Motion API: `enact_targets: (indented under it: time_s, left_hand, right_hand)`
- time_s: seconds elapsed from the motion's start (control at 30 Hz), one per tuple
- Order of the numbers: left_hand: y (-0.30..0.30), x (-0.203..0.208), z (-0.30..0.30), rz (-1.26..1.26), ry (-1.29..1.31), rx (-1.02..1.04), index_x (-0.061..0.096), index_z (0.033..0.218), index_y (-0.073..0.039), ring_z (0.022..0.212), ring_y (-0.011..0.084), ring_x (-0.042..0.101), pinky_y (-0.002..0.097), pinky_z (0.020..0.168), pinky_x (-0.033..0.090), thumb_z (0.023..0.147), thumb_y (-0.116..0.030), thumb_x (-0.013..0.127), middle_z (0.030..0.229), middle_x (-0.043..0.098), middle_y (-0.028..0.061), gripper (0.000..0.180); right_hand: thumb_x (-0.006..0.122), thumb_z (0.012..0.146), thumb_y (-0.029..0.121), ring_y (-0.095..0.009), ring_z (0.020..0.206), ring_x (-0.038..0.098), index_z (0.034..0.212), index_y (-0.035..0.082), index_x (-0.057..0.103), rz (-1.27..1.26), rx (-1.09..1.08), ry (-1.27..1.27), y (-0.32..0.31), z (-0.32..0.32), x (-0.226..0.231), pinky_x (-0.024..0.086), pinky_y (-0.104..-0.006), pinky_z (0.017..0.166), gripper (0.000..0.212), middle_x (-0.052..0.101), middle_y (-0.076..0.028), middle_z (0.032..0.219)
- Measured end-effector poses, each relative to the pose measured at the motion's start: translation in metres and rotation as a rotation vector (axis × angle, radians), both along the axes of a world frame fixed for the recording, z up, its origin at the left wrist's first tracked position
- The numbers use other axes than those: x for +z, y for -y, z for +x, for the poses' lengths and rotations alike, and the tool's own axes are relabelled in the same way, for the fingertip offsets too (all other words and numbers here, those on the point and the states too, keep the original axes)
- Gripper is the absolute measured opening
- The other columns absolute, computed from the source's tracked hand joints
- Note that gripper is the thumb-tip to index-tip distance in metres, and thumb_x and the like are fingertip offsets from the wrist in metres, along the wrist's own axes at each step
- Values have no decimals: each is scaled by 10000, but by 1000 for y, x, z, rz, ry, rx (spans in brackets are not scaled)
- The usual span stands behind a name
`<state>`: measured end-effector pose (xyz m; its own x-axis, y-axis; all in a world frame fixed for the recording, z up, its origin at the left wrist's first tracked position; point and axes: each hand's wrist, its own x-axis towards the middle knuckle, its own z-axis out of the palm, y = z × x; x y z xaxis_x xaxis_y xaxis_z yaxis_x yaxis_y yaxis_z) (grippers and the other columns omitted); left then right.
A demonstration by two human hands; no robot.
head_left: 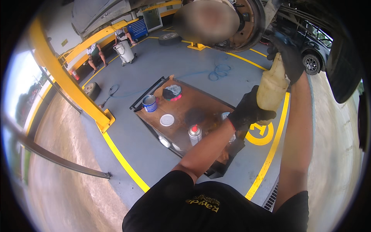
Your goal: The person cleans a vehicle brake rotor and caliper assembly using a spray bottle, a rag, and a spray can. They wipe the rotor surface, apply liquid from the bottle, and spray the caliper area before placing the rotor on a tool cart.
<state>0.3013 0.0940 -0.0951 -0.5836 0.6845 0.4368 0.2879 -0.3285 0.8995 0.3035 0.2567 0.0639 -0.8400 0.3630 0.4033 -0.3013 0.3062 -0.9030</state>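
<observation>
You hold the cream plastic bottle (271,88) in both gloved hands, left hand (249,111) at its base, right hand (288,58) at its neck, aimed at the brake hub (247,27) at the upper centre; next, it seems, squeeze carefully.

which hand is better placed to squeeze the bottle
Probably the left hand: it wraps the lower body of the cream plastic bottle. The right hand only has a grip on its narrow neck.

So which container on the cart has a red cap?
The silver spray can at the cart's near edge; the blue-labelled tin at the far-left corner stands open, with no cap on it.
</observation>
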Motion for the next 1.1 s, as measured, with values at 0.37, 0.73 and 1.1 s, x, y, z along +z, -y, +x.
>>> enact_targets:
  time_s: [0.37,0.73,1.1]
  left_hand:
    - [-33,68,-17,330,-154,-9,518,1283,-33,1048,186,654,346,905,538,789,-76,805,1150,663,84,574]
    - [-24,117,-29,493,-120,-120,525,1239,-28,1034,218,653,358,903,544,718,-137,872,1141,660,101,635]
    - [-6,63,-26,296,72,-344,454,1337,-49,1139,220,598,364,958,517,769,-129,819,1253,592,99,680]
  right_hand:
    - [607,973,292,-214,981,658,1221,44,674,190,193,58,8,-43,106,505,-352,858,357,719,-153,1066]
    - [629,868,235,-299,1067,647,1097,82,696,1563,-4,-367,-5,-88,197,489,-383,904,284,685,-174,1077]
    - [528,987,215,-266,994,646,1164,91,671,975,-216,-93,13,-50,91,509,-367,871,259,680,-141,1068]
